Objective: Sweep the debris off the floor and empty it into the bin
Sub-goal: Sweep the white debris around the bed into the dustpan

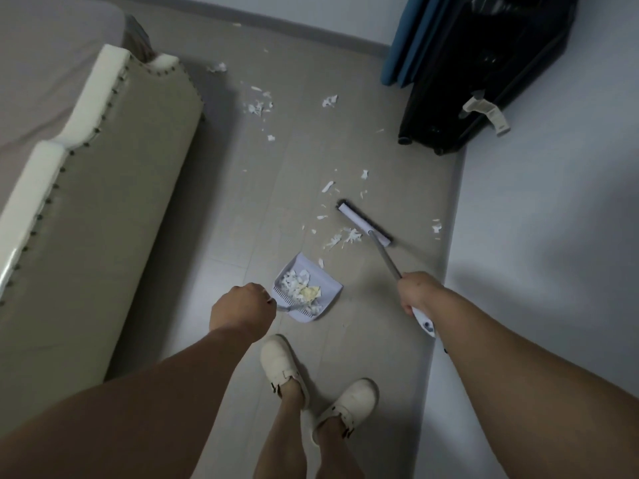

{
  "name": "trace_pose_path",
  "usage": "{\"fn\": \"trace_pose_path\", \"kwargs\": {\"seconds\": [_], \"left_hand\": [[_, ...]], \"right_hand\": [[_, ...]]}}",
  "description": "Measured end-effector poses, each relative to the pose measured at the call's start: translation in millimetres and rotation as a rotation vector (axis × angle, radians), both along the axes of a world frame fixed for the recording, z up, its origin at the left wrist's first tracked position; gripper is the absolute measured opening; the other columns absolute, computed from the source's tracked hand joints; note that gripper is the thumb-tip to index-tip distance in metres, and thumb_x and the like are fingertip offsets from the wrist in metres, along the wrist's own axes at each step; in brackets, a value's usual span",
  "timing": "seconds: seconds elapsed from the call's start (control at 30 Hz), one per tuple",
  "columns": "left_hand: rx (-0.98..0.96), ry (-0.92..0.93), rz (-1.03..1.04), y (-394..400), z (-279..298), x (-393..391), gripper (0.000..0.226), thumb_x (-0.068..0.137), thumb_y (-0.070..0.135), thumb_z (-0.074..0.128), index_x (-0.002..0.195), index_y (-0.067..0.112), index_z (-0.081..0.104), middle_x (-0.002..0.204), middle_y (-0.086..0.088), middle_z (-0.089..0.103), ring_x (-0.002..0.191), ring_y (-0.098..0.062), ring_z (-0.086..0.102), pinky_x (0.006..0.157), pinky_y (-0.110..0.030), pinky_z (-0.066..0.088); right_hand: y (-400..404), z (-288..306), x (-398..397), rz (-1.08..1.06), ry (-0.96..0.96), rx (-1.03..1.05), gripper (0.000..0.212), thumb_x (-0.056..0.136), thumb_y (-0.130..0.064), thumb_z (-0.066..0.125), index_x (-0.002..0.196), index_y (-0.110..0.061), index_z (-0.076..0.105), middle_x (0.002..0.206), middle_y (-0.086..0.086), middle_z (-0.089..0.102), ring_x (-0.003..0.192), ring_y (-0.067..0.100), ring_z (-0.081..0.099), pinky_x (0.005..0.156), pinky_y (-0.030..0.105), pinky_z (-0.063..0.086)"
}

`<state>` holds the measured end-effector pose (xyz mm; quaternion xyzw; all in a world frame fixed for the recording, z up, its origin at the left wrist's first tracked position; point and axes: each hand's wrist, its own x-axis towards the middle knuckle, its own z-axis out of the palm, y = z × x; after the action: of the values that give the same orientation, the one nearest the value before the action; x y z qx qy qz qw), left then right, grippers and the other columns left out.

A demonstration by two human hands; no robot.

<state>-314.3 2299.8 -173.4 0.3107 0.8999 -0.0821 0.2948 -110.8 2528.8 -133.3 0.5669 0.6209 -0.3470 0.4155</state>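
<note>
Lying scattered, white paper debris (pixel 342 238) on floor (pixel 242 202)

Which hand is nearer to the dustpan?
Left. The left hand holds the dustpan by its handle; the right hand grips the broom off to its right.

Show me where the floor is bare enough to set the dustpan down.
Bare floor lies between the dustpan and the sofa, and just ahead of the shoes. It is crowded between the dustpan and the broom head, where paper scraps lie, and farther up the floor more scraps are scattered.
</note>
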Motion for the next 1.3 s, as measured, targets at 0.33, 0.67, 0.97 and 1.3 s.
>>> {"fn": "trace_pose_path", "kwargs": {"seconds": [0.33,0.67,0.97,1.3], "left_hand": [[0.004,-0.059,-0.011,6,-9,9,0.023,0.088,0.035,0.046,0.094,0.021,0.063,0.09,-0.003,0.067,0.077,-0.025,0.059,0.067,-0.031,0.045],[0.018,-0.077,0.02,10,-16,-6,0.017,0.087,0.033,0.046,0.089,0.022,0.059,0.086,-0.001,0.064,0.076,-0.024,0.058,0.064,-0.031,0.04],[0.027,-0.095,0.021,13,-13,-12,0.019,0.088,0.034,0.046,0.09,0.023,0.061,0.085,0.0,0.064,0.073,-0.022,0.058,0.063,-0.031,0.042],[0.003,-0.118,0.006,16,-6,-6,0.011,0.093,0.029,0.049,0.089,0.023,0.056,0.093,-0.002,0.069,0.074,-0.021,0.055,0.065,-0.028,0.041]], "right_hand": [[-30,-1,6,-0.114,-0.088,-0.009,0.06,0.065,0.004,0.074,0.123,-0.007,0.064,0.108,0.007,0.07,0.09,0.02,0.068,0.064,0.024,0.049],[-67,-2,-22,0.142,0.064,-0.146,0.019,0.087,0.0,0.058,0.074,-0.012,0.054,0.075,0.007,0.057,0.059,0.02,0.055,0.05,0.025,0.045],[-75,11,-5,-0.066,0.156,-0.109,0.036,0.093,0.001,0.042,0.124,-0.008,0.058,0.065,0.007,0.051,0.05,0.019,0.049,0.046,0.023,0.042],[-74,28,-25,-0.282,0.114,-0.196,0.029,0.095,-0.008,0.035,0.102,-0.003,0.062,0.064,0.014,0.055,0.047,0.02,0.044,0.05,0.026,0.035]]}}
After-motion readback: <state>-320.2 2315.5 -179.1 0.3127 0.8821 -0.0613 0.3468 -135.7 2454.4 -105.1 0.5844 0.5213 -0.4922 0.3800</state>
